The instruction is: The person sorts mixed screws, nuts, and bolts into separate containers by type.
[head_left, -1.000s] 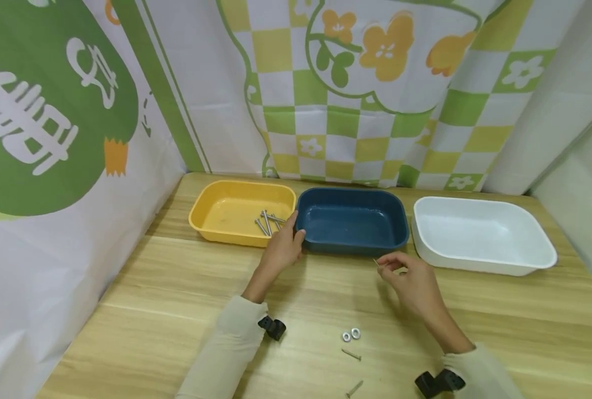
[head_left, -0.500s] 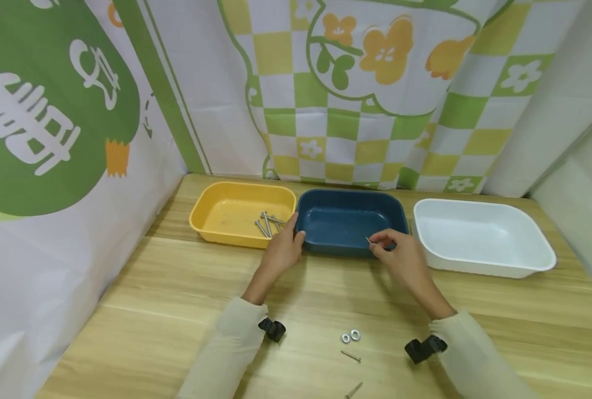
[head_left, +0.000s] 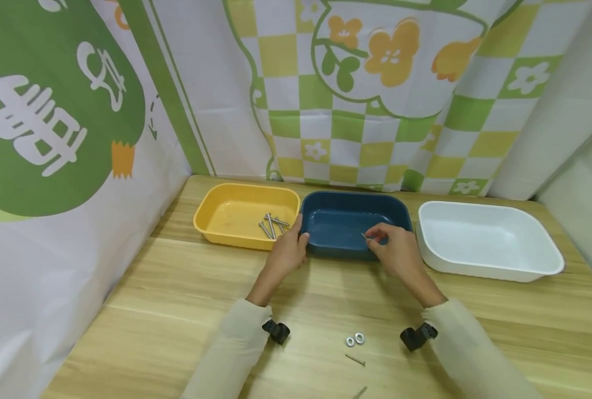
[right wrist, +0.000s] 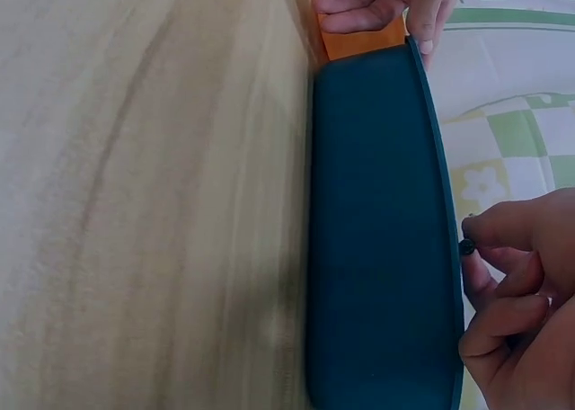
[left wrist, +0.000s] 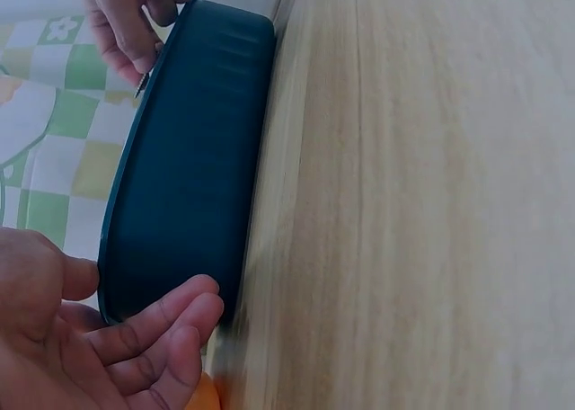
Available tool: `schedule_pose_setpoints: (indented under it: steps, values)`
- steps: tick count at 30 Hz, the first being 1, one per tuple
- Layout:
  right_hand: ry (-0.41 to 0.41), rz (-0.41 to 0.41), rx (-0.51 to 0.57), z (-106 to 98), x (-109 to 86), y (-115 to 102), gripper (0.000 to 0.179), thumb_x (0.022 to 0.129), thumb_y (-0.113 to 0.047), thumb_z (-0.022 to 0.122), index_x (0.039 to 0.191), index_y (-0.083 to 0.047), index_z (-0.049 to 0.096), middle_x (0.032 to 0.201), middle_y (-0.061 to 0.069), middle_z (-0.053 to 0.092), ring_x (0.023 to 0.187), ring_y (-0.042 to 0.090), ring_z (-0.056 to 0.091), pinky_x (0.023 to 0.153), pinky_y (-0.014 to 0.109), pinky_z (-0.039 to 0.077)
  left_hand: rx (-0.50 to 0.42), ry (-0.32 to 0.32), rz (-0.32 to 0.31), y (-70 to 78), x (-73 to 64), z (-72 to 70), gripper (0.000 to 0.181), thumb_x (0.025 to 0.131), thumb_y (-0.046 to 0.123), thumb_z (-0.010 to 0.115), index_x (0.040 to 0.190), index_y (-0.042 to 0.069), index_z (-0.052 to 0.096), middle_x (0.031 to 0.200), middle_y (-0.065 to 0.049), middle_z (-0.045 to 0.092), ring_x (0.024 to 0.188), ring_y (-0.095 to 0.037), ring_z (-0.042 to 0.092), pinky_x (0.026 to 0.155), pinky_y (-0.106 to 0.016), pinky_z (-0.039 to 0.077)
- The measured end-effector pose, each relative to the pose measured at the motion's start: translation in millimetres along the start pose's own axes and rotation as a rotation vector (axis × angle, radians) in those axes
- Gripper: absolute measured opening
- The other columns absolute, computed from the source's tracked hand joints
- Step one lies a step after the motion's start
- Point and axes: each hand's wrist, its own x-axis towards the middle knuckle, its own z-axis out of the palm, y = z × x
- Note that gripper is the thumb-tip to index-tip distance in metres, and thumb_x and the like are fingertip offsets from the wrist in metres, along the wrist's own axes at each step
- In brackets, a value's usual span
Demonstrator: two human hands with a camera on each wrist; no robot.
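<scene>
My right hand [head_left: 398, 249] pinches a small screw [left wrist: 142, 84] between thumb and fingertips, over the front right part of the dark blue tray [head_left: 341, 249]. In the right wrist view the screw's round head [right wrist: 466, 246] shows at the fingertips, just past the tray's rim. My left hand [head_left: 287, 252] rests at the tray's front left corner. Its thumb [left wrist: 81, 277] touches the rim, and its other fingers lie loosely extended by the outer wall. The yellow tray [head_left: 226, 239] beside that hand holds several long bolts [head_left: 270, 226].
A white tray [head_left: 490, 266] stands to the right of the blue one. Nearer me on the wooden table [head_left: 176, 310] lie two nuts [head_left: 355, 339], a screw [head_left: 355, 359] and another screw [head_left: 360, 393] at the frame's lower edge. A patterned cloth [head_left: 346, 133] hangs behind the trays.
My right hand has moved left and forward, carrying the screw from in front of the blue tray to over it. The left hand stays at the tray's corner.
</scene>
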Motion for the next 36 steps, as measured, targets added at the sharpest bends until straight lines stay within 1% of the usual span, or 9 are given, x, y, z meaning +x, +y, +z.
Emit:
schedule_pose_setpoints:
  steps: [4,10,15,20,23,27,29,32,36]
  values:
    - [-0.003,-0.017,-0.042,-0.4,2.4,-1.6,0.008,0.088,-0.008,0.072,0.095,-0.006,0.076,0.075,0.002,0.066,0.057,0.016,0.052,0.057,0.036,0.041,-0.030,-0.009,-0.005,-0.7,0.9,1.1,0.060,0.110,0.028,0.041,0.161,0.011,0.015,0.067,-0.011,0.065,0.051,-0.019,0.062,0.050,-0.032,0.048]
    - [0.008,-0.031,-0.114,4.1,3.0,-0.1,0.009,0.087,-0.009,0.073,0.096,-0.007,0.076,0.078,0.003,0.067,0.065,0.022,0.058,0.058,0.039,0.044,-0.035,-0.011,-0.009,-1.0,0.8,1.2,0.059,0.110,0.028,0.041,0.161,0.011,0.015,0.067,-0.012,0.066,0.051,-0.019,0.062,0.051,-0.032,0.048]
    - [0.027,-0.051,-0.148,6.1,3.1,0.8,0.008,0.086,-0.009,0.073,0.093,-0.009,0.076,0.078,0.002,0.068,0.065,0.023,0.059,0.056,0.041,0.045,-0.044,-0.003,0.000,-0.4,0.2,0.2,0.059,0.110,0.027,0.041,0.161,0.010,0.016,0.066,-0.011,0.066,0.052,-0.022,0.063,0.049,-0.032,0.047]
    - [0.021,-0.041,-0.154,6.8,1.5,2.0,0.008,0.086,-0.009,0.074,0.094,-0.009,0.076,0.081,0.003,0.069,0.069,0.025,0.061,0.059,0.043,0.047,-0.048,-0.009,0.001,-0.6,0.2,0.6,0.060,0.110,0.028,0.041,0.161,0.010,0.016,0.066,-0.011,0.066,0.053,-0.025,0.064,0.049,-0.032,0.046]
    - [0.022,-0.035,-0.131,7.0,-0.1,2.6,0.010,0.087,-0.008,0.074,0.097,-0.008,0.075,0.082,0.004,0.069,0.070,0.025,0.061,0.061,0.044,0.047,-0.053,-0.013,0.001,-1.0,0.0,1.0,0.060,0.110,0.027,0.041,0.161,0.010,0.015,0.066,-0.012,0.066,0.054,-0.025,0.064,0.048,-0.032,0.046]
    - [0.057,-0.046,-0.087,7.5,-2.9,3.9,0.013,0.088,-0.008,0.074,0.101,-0.006,0.074,0.082,0.005,0.069,0.061,0.021,0.056,0.058,0.039,0.043,-0.062,-0.017,-0.004,-1.1,-0.5,1.4,0.060,0.110,0.027,0.041,0.161,0.011,0.015,0.067,-0.013,0.066,0.054,-0.024,0.064,0.048,-0.032,0.045]
    - [0.083,-0.055,-0.050,7.6,-4.8,4.6,0.014,0.089,-0.009,0.073,0.103,-0.005,0.074,0.082,0.006,0.069,0.054,0.018,0.050,0.054,0.036,0.040,-0.064,-0.015,-0.007,-1.0,-0.5,1.4,0.060,0.110,0.028,0.041,0.161,0.011,0.015,0.067,-0.013,0.066,0.054,-0.024,0.064,0.049,-0.032,0.046]
    - [0.109,-0.050,0.037,7.1,-8.7,6.1,0.015,0.092,-0.008,0.071,0.106,-0.004,0.073,0.083,0.007,0.069,0.048,0.015,0.045,0.049,0.032,0.037,-0.068,-0.012,-0.006,-1.3,-0.1,1.4,0.060,0.110,0.027,0.042,0.161,0.012,0.016,0.066,-0.012,0.066,0.053,-0.023,0.063,0.049,-0.032,0.047]
    - [0.110,-0.018,0.129,4.9,-14.7,7.3,0.016,0.094,-0.007,0.068,0.110,-0.003,0.071,0.085,0.008,0.068,0.048,0.015,0.045,0.047,0.029,0.037,-0.070,-0.010,-0.001,-1.4,0.4,1.1,0.059,0.110,0.025,0.042,0.161,0.011,0.016,0.066,-0.011,0.065,0.052,-0.022,0.062,0.048,-0.032,0.046]
